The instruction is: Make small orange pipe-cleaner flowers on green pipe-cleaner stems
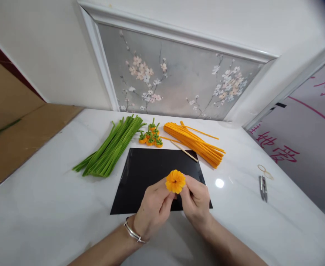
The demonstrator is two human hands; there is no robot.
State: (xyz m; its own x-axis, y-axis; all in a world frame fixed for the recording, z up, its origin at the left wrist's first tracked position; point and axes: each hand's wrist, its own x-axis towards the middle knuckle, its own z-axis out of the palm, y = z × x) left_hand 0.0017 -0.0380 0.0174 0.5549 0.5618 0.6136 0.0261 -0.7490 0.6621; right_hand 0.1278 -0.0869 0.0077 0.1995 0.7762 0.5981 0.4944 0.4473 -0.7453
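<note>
An orange pipe-cleaner flower (175,181) with rounded petals and a dark centre faces up between my two hands, over the near part of a black mat (151,166). My left hand (156,201), with a silver bangle at the wrist, is closed on its left side, thumb and fingers pinched together. From the right, my right hand (196,199) also pinches it, fingers curled in. The underside of the flower is hidden by the fingers. Beyond the mat stand several small orange pieces with green tops (150,137).
Green pipe cleaners (111,147) lie bundled at the left, orange pipe cleaners (197,142) at the right. A thin wooden stick (185,151) rests across the mat's far edge. Thread snips (263,188) and pale rings (265,171) lie far right. A framed floral panel (179,85) backs the white table.
</note>
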